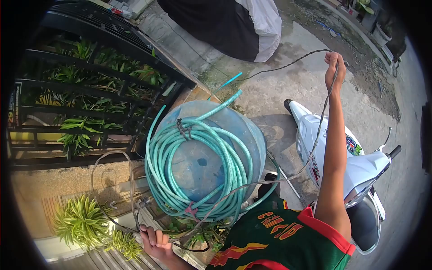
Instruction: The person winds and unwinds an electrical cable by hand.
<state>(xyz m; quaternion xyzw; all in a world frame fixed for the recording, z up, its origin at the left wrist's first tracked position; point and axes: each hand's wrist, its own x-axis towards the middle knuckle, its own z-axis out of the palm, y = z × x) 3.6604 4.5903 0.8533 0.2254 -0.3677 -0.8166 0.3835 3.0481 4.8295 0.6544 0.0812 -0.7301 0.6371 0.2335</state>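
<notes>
My right hand, raised at the upper right with the arm stretched out, is closed around a thin twisted cable. From that fist one length runs left toward the ground, and another drops past the arm and crosses to the lower left. Down there my left hand has its fingers curled around the same cable, with a loose loop hanging beyond it. Between the hands lies a coiled teal hose on top of a blue drum, bound with a dark tie at its upper side.
A white scooter stands close by my right arm. A black metal fence with plants behind it is on the left. Spiky green-yellow plants grow at the lower left. A black and white cover drapes something at the top.
</notes>
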